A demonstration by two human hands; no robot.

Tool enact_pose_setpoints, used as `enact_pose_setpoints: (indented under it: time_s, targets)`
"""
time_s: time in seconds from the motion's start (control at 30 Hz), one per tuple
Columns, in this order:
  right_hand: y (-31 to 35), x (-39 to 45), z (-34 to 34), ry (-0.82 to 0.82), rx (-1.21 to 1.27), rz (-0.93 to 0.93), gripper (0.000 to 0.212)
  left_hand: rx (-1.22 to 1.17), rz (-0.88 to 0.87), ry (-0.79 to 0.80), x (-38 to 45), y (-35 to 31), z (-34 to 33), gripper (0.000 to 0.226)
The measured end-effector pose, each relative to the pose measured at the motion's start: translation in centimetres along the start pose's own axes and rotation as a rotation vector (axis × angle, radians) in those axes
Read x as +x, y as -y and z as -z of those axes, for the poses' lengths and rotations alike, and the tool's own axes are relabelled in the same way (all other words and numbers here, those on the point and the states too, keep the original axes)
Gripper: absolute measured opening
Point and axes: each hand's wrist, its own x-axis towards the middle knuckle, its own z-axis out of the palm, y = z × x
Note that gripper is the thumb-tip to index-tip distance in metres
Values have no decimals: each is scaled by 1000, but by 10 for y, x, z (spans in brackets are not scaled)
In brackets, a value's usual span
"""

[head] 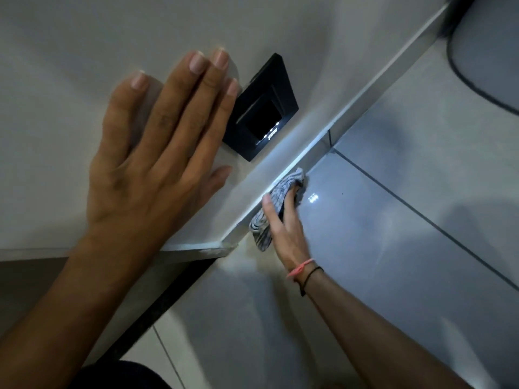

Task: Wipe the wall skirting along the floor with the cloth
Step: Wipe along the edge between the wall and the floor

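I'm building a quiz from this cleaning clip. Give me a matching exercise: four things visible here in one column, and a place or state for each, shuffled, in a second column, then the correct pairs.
Things:
1. left hand
2. right hand
3. grey cloth
4. black wall panel

Places or states:
A. bunched against the skirting at floor level
B. flat on the wall, fingers spread
C. mounted on the wall above the skirting
D. gripping the cloth, bands on its wrist

Pairs: 1-B, 2-D, 3-A, 4-C
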Motion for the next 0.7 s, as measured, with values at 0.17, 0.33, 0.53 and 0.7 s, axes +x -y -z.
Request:
enact_pose_setpoints:
  time_s: [0.17, 0.33, 0.53, 0.7]
  targets:
    - [-29, -48, -44, 171, 41, -41, 108, 78, -26, -5, 1, 2, 5, 84]
    - [4, -10, -19, -6, 150, -22, 85, -42, -3, 66, 2, 2, 2, 83]
    - [44, 51, 37, -213, 224, 66, 86, -154, 73, 34, -1, -5, -3, 78]
    - [-19, -51, -62, 44, 117, -155, 89, -122, 55, 38, -1, -4, -2, 78]
